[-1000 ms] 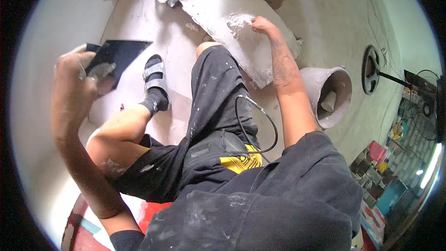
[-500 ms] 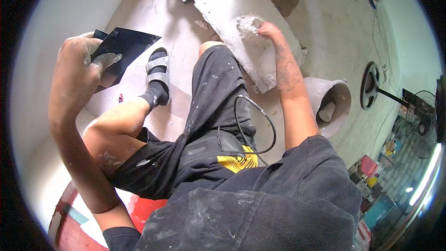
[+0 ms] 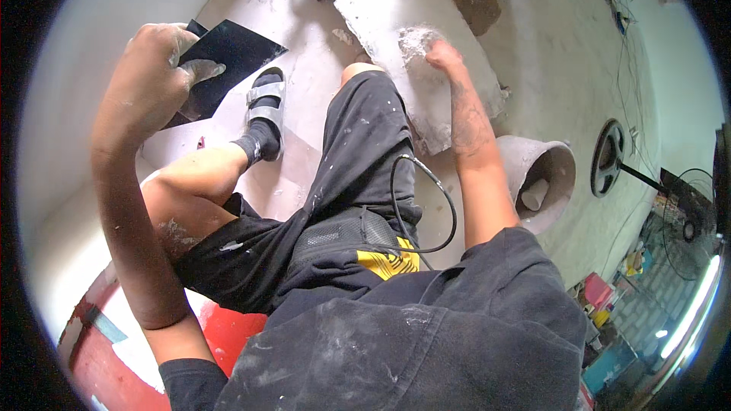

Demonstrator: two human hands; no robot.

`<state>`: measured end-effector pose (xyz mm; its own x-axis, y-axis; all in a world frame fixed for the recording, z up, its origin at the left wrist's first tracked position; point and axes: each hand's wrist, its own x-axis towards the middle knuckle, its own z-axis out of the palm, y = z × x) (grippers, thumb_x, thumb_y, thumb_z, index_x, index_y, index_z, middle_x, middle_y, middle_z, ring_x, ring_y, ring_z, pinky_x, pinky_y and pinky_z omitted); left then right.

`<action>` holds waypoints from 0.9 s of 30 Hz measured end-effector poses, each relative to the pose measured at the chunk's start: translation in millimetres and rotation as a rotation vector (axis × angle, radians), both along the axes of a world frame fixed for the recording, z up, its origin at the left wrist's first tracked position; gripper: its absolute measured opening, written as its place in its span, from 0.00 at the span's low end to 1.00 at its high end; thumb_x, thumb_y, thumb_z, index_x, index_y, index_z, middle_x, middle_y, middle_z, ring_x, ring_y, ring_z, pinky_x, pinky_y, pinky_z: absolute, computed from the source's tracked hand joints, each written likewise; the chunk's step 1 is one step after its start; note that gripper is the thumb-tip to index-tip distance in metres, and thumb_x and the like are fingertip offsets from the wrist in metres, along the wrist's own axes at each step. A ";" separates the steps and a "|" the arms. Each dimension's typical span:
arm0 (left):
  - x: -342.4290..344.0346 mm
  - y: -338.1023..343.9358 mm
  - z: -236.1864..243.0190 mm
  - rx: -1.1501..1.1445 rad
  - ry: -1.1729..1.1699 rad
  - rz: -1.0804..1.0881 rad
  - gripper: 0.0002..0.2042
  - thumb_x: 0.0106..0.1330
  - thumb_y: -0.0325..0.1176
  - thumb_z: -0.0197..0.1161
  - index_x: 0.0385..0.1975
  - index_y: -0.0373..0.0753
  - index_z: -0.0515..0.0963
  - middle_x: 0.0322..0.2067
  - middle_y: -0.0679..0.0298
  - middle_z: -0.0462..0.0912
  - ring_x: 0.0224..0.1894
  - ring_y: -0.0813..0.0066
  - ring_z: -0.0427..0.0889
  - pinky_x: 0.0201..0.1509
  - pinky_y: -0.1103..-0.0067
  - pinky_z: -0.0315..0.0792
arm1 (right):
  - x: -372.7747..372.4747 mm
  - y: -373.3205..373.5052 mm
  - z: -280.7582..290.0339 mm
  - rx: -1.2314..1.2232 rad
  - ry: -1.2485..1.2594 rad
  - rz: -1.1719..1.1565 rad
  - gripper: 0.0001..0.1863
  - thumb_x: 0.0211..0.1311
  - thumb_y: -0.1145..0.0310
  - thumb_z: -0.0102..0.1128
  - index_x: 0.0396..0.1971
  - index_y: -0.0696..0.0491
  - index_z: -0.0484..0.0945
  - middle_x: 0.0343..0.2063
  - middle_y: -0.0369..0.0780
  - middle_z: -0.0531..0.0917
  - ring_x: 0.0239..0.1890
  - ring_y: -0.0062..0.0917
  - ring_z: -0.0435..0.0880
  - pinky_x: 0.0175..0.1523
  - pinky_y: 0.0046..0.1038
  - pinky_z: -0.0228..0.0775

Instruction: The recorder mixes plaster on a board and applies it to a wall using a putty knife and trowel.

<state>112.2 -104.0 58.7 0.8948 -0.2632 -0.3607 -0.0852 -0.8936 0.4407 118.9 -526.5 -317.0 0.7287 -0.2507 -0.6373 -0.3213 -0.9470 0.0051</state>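
Note:
My left hand (image 3: 156, 68) is raised at the left, its thumb laid over a thin, dark, straight-edged plate (image 3: 236, 61). A dark corner sticking out behind suggests a second sheet, but I cannot tell for certain. At the upper middle lies a long, pale, plaster-crusted board (image 3: 381, 0). On it is a heap of white plaster-like paste (image 3: 415, 42). My right hand (image 3: 444, 55) is at the right edge of this heap with its fingers curled in. Whatever it may hold is hidden.
Right of the board, a pale bucket (image 3: 560, 175) lies on its side with a whitish lump inside. My sandalled foot (image 3: 266, 110) is below the plate. A dark wheel on a rod (image 3: 608, 158) and a fan (image 3: 689, 221) stand at the right. A red-and-white round object (image 3: 114, 327) is at lower left.
My left hand has moved up and to the right with the dark plate. My right hand stays by the paste, shifted only slightly. The whole view has shifted a little.

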 end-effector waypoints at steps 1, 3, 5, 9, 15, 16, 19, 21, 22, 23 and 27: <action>-1.4 4.5 -3.8 -0.002 -0.050 -0.056 0.06 0.52 0.23 0.63 0.27 0.25 0.79 0.18 0.53 0.78 0.18 0.70 0.78 0.24 0.75 0.70 | -2.2 -0.7 -3.0 0.002 -0.004 0.007 0.26 0.43 0.64 0.52 0.49 0.41 0.77 0.51 0.41 0.77 0.54 0.38 0.75 0.58 0.39 0.66; 0.5 7.8 -6.4 -0.002 -0.101 -0.108 0.06 0.53 0.23 0.63 0.27 0.25 0.79 0.19 0.52 0.78 0.18 0.70 0.78 0.24 0.75 0.70 | -10.1 -9.9 -6.1 0.048 0.013 0.052 0.27 0.45 0.64 0.52 0.51 0.39 0.75 0.52 0.40 0.77 0.55 0.36 0.74 0.58 0.37 0.66; 0.5 8.6 -8.1 0.005 -0.121 -0.143 0.07 0.52 0.24 0.64 0.28 0.26 0.79 0.19 0.51 0.79 0.19 0.69 0.77 0.25 0.75 0.70 | -6.9 -23.8 0.1 0.051 0.028 0.008 0.27 0.45 0.64 0.52 0.52 0.40 0.75 0.52 0.41 0.76 0.55 0.36 0.74 0.58 0.37 0.66; -10.0 3.4 -4.8 0.032 -0.242 -0.132 0.08 0.51 0.25 0.65 0.27 0.26 0.79 0.20 0.51 0.79 0.18 0.69 0.77 0.26 0.74 0.70 | 4.6 -13.6 7.2 0.021 -0.046 -0.068 0.28 0.45 0.64 0.52 0.53 0.41 0.74 0.52 0.41 0.76 0.55 0.35 0.74 0.57 0.36 0.67; -8.1 4.8 -10.9 0.036 -0.184 -0.188 0.07 0.51 0.26 0.65 0.26 0.27 0.79 0.21 0.49 0.78 0.20 0.64 0.77 0.29 0.72 0.69 | -6.1 -9.0 -1.6 0.040 0.038 0.038 0.23 0.46 0.64 0.52 0.46 0.44 0.78 0.51 0.42 0.77 0.55 0.36 0.74 0.57 0.37 0.67; -10.6 5.0 -11.8 0.039 -0.261 -0.218 0.07 0.51 0.25 0.64 0.25 0.27 0.79 0.21 0.49 0.78 0.21 0.63 0.77 0.29 0.72 0.69 | -10.1 -6.4 2.6 0.035 0.045 0.091 0.21 0.46 0.64 0.51 0.44 0.44 0.79 0.51 0.43 0.77 0.55 0.36 0.74 0.57 0.37 0.67; -13.1 2.9 -6.9 0.045 -0.236 -0.194 0.06 0.50 0.24 0.64 0.26 0.27 0.79 0.22 0.48 0.77 0.23 0.58 0.78 0.31 0.71 0.69 | -1.8 -3.1 14.2 0.022 -0.036 -0.042 0.22 0.47 0.64 0.50 0.45 0.44 0.78 0.51 0.43 0.77 0.54 0.36 0.75 0.57 0.37 0.67; -11.7 -10.1 -7.3 0.022 -0.160 -0.143 0.06 0.49 0.24 0.64 0.26 0.28 0.79 0.23 0.48 0.78 0.25 0.57 0.77 0.33 0.71 0.69 | -4.8 -27.7 -2.0 0.042 -0.084 -0.059 0.23 0.47 0.64 0.51 0.47 0.44 0.77 0.50 0.43 0.77 0.54 0.35 0.75 0.56 0.37 0.67; -10.9 -13.7 -8.8 0.018 -0.150 -0.150 0.06 0.49 0.24 0.64 0.26 0.28 0.79 0.23 0.48 0.78 0.25 0.57 0.77 0.33 0.71 0.69 | -3.9 -24.6 -11.2 0.018 -0.089 -0.044 0.23 0.46 0.63 0.51 0.47 0.43 0.77 0.50 0.42 0.77 0.54 0.35 0.75 0.56 0.37 0.67; -13.6 -13.0 -3.9 0.048 -0.078 -0.124 0.06 0.49 0.24 0.64 0.26 0.28 0.79 0.23 0.49 0.78 0.25 0.56 0.78 0.33 0.70 0.70 | 1.8 -4.1 -11.9 0.012 -0.102 -0.012 0.24 0.46 0.63 0.52 0.48 0.43 0.76 0.50 0.42 0.77 0.54 0.35 0.75 0.56 0.36 0.67; -15.4 -5.7 -6.8 0.042 -0.137 -0.223 0.06 0.49 0.22 0.63 0.27 0.28 0.80 0.24 0.49 0.78 0.26 0.56 0.78 0.34 0.70 0.70 | -9.4 -17.6 -21.0 0.055 0.056 0.097 0.23 0.43 0.63 0.54 0.45 0.43 0.78 0.49 0.42 0.79 0.52 0.37 0.76 0.55 0.37 0.68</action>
